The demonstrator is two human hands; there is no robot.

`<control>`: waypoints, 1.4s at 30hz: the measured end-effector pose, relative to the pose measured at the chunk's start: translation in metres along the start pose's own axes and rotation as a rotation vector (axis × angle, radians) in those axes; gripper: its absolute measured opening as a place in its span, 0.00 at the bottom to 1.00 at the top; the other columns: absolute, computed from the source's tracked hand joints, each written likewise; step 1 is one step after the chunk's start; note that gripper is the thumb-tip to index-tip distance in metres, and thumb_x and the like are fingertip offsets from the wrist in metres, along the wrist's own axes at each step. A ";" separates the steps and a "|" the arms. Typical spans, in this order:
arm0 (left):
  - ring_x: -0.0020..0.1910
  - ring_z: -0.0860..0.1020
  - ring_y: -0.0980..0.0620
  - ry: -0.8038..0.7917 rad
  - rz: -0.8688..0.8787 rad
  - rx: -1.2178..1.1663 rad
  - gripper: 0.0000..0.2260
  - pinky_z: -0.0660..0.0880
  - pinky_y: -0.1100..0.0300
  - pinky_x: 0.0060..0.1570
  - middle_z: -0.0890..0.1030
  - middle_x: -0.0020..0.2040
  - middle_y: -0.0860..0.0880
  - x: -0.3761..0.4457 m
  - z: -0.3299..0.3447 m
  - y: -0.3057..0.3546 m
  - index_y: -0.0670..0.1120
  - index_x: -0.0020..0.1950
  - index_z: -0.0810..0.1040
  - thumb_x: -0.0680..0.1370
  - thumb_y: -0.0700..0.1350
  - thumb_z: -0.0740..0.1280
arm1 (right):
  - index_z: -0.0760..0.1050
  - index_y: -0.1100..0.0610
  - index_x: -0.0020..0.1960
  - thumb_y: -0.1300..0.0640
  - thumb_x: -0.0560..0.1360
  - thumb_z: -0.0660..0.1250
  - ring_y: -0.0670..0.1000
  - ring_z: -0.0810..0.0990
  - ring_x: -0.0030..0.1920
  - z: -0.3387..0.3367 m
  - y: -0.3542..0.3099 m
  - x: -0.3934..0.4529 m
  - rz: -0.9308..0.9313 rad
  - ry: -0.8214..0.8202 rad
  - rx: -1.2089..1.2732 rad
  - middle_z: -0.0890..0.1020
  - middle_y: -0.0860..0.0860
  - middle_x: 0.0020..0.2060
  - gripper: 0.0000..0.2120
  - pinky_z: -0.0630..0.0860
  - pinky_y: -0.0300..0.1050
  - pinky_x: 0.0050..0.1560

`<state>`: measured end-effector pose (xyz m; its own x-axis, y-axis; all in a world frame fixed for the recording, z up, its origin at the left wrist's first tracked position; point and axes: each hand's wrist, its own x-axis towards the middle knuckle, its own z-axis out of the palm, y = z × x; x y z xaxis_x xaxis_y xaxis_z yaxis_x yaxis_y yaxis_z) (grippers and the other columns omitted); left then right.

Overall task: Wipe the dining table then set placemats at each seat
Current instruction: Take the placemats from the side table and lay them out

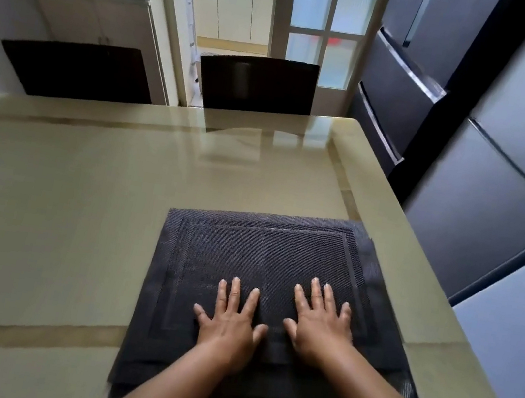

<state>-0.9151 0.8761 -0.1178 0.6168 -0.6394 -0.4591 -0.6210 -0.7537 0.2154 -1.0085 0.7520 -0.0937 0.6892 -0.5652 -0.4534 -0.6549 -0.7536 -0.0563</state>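
We see a stack of dark charcoal woven rectangular placemats lying on the glossy beige stone-look worktop, at about five o'clock of its visible surface, close to the near edge and near the right-hand edge. The layers are slightly offset, so several corners fan out at the mats' right side; how many mats there are we cannot tell.

Both of our hands lie flat on the top mat. The left hand rests palm down at about six o'clock of the stack, its fingers straight and spread, the thumb angled toward three o'clock. The right hand rests just beside it, at about five o'clock of the stack, fingers likewise straight and spread, thumb pointing toward nine o'clock. The two thumbs are near each other but apart. Neither hand curls round or pinches anything.

At twelve o'clock beyond the worktop's far edge stands a dark wooden chair back; a second dark chair back stands at about ten o'clock. A tall grey metallic refrigerator stands at two o'clock, beside the worktop's right edge. A white-framed glass door stands behind the nearer chair.
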 end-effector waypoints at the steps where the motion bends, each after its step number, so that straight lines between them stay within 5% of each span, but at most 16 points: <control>1: 0.74 0.31 0.46 0.000 -0.025 -0.012 0.30 0.42 0.28 0.66 0.33 0.76 0.48 0.010 -0.003 0.003 0.57 0.75 0.39 0.78 0.61 0.50 | 0.44 0.53 0.77 0.41 0.78 0.52 0.56 0.43 0.76 -0.004 -0.002 0.008 -0.003 0.048 0.023 0.45 0.54 0.77 0.33 0.46 0.60 0.72; 4: 0.74 0.30 0.45 0.008 -0.080 -0.024 0.30 0.42 0.27 0.65 0.31 0.76 0.48 0.037 -0.014 0.012 0.57 0.74 0.37 0.78 0.61 0.49 | 0.52 0.54 0.75 0.42 0.77 0.56 0.54 0.53 0.75 -0.005 -0.008 0.025 -0.056 0.136 0.045 0.55 0.53 0.76 0.31 0.53 0.57 0.71; 8: 0.75 0.33 0.47 0.047 -0.101 -0.043 0.29 0.43 0.31 0.68 0.33 0.76 0.50 0.083 -0.046 0.012 0.58 0.75 0.39 0.79 0.60 0.50 | 0.40 0.51 0.77 0.42 0.79 0.50 0.50 0.39 0.76 -0.014 -0.010 0.065 -0.072 0.054 0.091 0.41 0.47 0.77 0.32 0.41 0.59 0.73; 15: 0.73 0.53 0.47 0.234 0.100 -0.024 0.21 0.50 0.47 0.71 0.55 0.75 0.50 0.137 -0.074 0.023 0.57 0.68 0.61 0.76 0.54 0.59 | 0.40 0.49 0.77 0.42 0.80 0.48 0.52 0.37 0.76 -0.055 -0.007 0.159 -0.101 0.084 0.089 0.41 0.45 0.77 0.30 0.38 0.60 0.72; 22: 0.77 0.42 0.53 0.172 0.081 -0.029 0.22 0.43 0.43 0.72 0.47 0.78 0.53 0.210 -0.098 0.014 0.59 0.74 0.53 0.80 0.52 0.52 | 0.59 0.50 0.72 0.43 0.78 0.55 0.53 0.59 0.71 -0.082 -0.018 0.227 -0.031 0.371 0.135 0.62 0.51 0.71 0.25 0.57 0.52 0.69; 30: 0.77 0.43 0.49 0.228 0.056 0.014 0.26 0.46 0.38 0.71 0.45 0.78 0.54 0.272 -0.133 0.006 0.60 0.73 0.53 0.78 0.40 0.54 | 0.51 0.45 0.75 0.41 0.78 0.50 0.53 0.50 0.74 -0.085 -0.025 0.271 -0.042 0.338 0.190 0.54 0.49 0.75 0.27 0.51 0.58 0.71; 42: 0.77 0.43 0.48 0.173 0.021 -0.055 0.23 0.46 0.39 0.71 0.46 0.78 0.52 0.296 -0.150 0.017 0.57 0.74 0.53 0.80 0.45 0.51 | 0.47 0.45 0.76 0.42 0.80 0.47 0.50 0.42 0.77 -0.106 -0.012 0.319 -0.091 0.262 0.197 0.46 0.47 0.77 0.27 0.43 0.58 0.73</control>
<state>-0.6706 0.6510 -0.1214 0.6814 -0.6678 -0.2996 -0.6098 -0.7443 0.2723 -0.7479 0.5458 -0.1436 0.7869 -0.5849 -0.1964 -0.6169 -0.7398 -0.2684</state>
